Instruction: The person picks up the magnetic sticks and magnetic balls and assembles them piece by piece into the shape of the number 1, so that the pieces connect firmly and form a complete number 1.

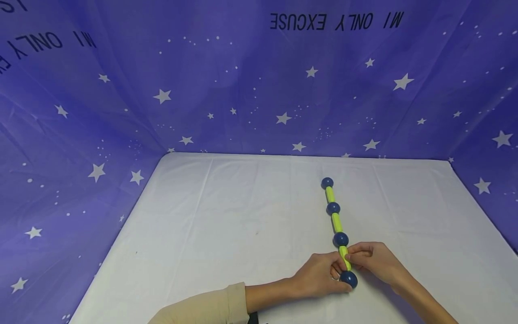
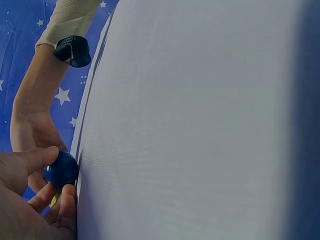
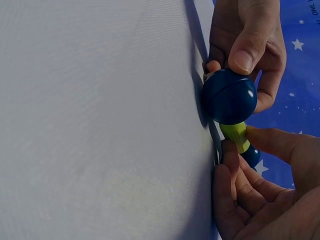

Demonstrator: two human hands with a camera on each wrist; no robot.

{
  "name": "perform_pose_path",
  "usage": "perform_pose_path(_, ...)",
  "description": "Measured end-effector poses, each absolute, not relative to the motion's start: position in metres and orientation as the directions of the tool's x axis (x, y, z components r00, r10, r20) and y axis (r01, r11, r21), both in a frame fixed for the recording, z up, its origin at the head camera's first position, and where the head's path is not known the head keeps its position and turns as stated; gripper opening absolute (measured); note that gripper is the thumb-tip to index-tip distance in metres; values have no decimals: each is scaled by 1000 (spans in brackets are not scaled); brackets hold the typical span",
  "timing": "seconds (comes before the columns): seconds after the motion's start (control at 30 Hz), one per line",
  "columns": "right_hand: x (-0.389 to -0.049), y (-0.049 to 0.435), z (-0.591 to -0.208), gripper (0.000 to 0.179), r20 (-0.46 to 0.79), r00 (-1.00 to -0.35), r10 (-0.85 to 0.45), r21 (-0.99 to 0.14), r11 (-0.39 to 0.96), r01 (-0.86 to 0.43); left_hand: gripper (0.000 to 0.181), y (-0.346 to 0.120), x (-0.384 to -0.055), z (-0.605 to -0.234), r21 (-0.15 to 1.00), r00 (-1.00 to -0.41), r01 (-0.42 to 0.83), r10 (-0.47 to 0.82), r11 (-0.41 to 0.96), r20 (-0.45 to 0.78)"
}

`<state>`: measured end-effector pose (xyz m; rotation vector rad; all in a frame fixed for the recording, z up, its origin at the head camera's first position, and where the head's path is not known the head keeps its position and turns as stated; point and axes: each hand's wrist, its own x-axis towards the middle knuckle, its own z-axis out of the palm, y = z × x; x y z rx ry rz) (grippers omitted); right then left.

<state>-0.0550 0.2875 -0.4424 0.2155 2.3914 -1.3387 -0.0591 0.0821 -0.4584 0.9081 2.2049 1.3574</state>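
A straight chain of dark blue balls and yellow-green rods lies on the white-covered table, running from the far ball (image 1: 327, 182) toward the person. My left hand (image 1: 319, 275) holds the nearest ball (image 1: 349, 280) between thumb and fingers; the left wrist view shows this blue ball (image 2: 62, 169) in its grasp. On the other side, my right hand (image 1: 379, 262) pinches the nearest rod (image 1: 343, 253) between thumb and fingers. That rod (image 3: 235, 136) meets the near ball (image 3: 228, 96) in the right wrist view. Farther along are a middle rod (image 1: 337, 222) and a far rod (image 1: 330, 194).
White cloth (image 1: 226, 216) covers the table around the chain. Purple star-patterned curtains (image 1: 243, 90) stand along the back and both sides. A dark band (image 2: 74, 50) sits at a beige sleeve cuff in the left wrist view.
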Motion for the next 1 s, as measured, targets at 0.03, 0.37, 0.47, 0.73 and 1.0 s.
perform_pose_path(0.03, -55, 287, -443, 34, -404, -913, -59, -788, 529, 314, 27, 82, -59, -458, 890, -712, 325, 703, 320, 8)
perform_pose_path(0.37, -56, 286, -441, 33, -401, -913, -75, -798, 518, 308, 27, 83, -59, -458, 911, -721, 301, 692, 281, 25)
perform_pose_path(0.47, -55, 286, -441, 32, -400, -913, -77, -800, 516, 308, 26, 82, -58, -458, 929, -732, 262, 681, 263, 14)
perform_pose_path(0.73, -57, 286, -443, 35, -401, -913, -77, -800, 514, 309, 23, 81, -58, -460, 942, -756, 228, 655, 246, 12)
perform_pose_path(1.0, -58, 284, -442, 35, -388, -917, -92, -810, 509, 292, 21, 80, -60, -461, 946, -766, 216, 642, 243, 10)
